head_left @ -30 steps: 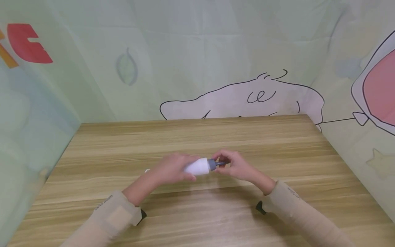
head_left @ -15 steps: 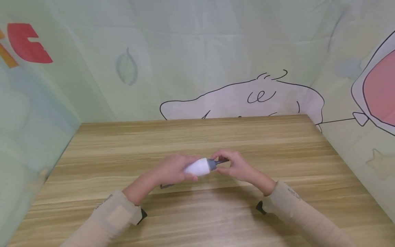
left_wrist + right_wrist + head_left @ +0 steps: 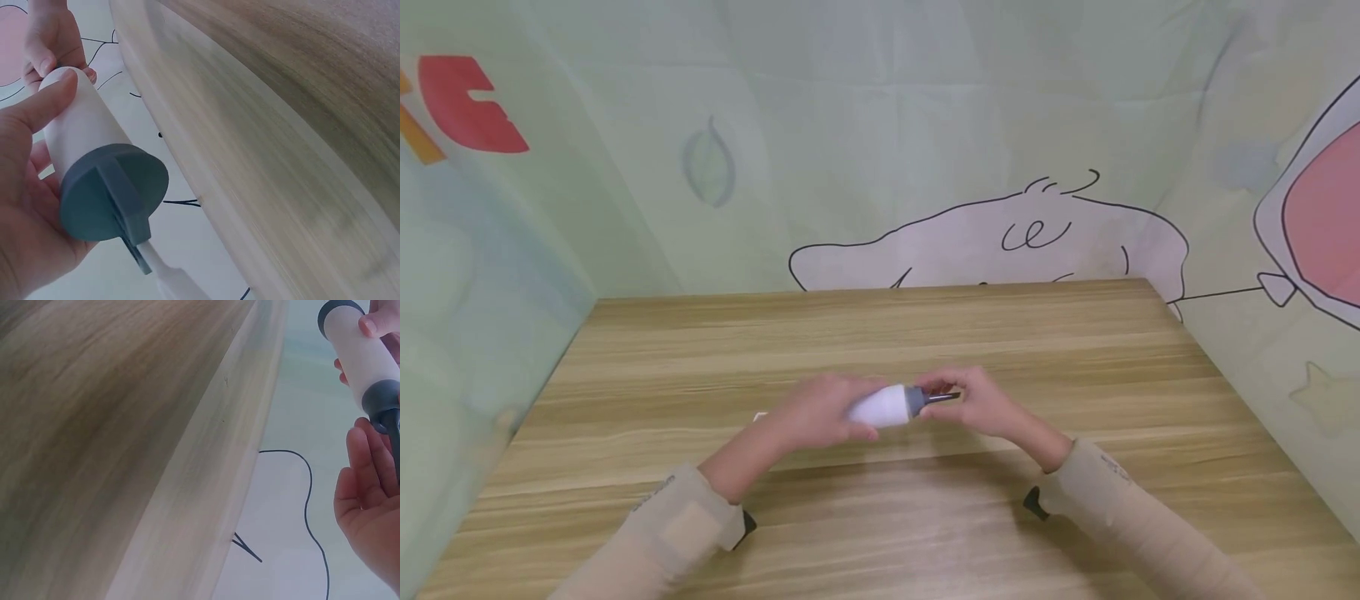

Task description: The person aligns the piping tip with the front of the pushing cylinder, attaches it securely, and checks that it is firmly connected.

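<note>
A white tube with grey ends (image 3: 880,406) is held up crosswise above the table. Around its white body curls my left hand (image 3: 820,408), the thumb lying along the side. In the left wrist view, the near grey end cap (image 3: 112,194) carries a raised grey bar, from which a pale flat piece (image 3: 175,281) sticks out. The far end tapers into a grey nozzle cap (image 3: 381,403) with a thin dark spout (image 3: 943,397). My right hand (image 3: 973,404) pinches that nozzle end between thumb and fingers; the thumb is hidden in the right wrist view.
Beneath the hands stretches a wood-grain table (image 3: 700,350). Its far and side edges meet printed fabric walls (image 3: 850,150) with cartoon drawings. Beige sleeves with bands cover both forearms.
The tube's back end piece showed white, then dark and lower, and now white again, so it appears to have turned. The spout's angle shifts slightly; both hands stay nearly in place.
</note>
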`<state>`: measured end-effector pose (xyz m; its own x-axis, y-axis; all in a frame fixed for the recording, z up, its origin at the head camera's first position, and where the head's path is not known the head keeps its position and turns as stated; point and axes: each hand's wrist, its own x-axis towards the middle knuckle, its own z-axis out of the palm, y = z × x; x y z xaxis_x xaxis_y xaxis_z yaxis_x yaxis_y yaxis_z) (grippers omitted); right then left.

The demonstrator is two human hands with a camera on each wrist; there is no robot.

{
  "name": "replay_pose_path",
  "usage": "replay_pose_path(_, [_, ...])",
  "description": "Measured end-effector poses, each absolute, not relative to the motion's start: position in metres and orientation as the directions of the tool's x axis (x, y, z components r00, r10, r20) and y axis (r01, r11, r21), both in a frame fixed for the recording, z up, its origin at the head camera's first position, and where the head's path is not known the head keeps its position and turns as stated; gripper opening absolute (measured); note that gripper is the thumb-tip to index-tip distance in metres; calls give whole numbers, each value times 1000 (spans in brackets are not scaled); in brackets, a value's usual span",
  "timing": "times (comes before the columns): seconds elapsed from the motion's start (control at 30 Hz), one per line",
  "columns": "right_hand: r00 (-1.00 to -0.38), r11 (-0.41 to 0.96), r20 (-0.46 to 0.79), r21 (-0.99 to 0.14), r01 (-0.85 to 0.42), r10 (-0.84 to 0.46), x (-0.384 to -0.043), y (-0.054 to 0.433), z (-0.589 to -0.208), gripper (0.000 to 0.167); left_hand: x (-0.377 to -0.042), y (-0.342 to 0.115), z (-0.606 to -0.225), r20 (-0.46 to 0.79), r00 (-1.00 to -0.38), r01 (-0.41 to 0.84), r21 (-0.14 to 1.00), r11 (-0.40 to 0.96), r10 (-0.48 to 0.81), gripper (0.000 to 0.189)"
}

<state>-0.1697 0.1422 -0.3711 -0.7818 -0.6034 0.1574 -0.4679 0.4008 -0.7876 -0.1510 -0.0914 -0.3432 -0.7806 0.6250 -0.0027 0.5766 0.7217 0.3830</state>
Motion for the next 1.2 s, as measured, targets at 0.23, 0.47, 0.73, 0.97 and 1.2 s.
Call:
replay_pose_path(0.23, [-785,391,110,-820,-419,-609,-170,143,-372,34,-149,-90,-344,46,-780,601,329,728,624,58])
replay_pose_path(0.47, [-736,338,224,-778,-530,-639,-170,142,-374,36,-148,-90,-344,60,-773,614,320,721,632,56])
replay_pose_path(0.73, [-766,367,176,-797,-479,-618,-169,143,-372,24,-148,-90,-345,47,-775,609,318,726,630,58])
replay_pose_path(0.97, [-783,404,118,-804,-436,-611,-170,145,-371,29,-148,-89,-346,62,-771,623,287,728,634,58])
replay_pose_path(1.2, [-748,373,185,-775,-510,-637,-172,144,-374,40,-149,-88,-345,62,-775,618,285,733,629,58])
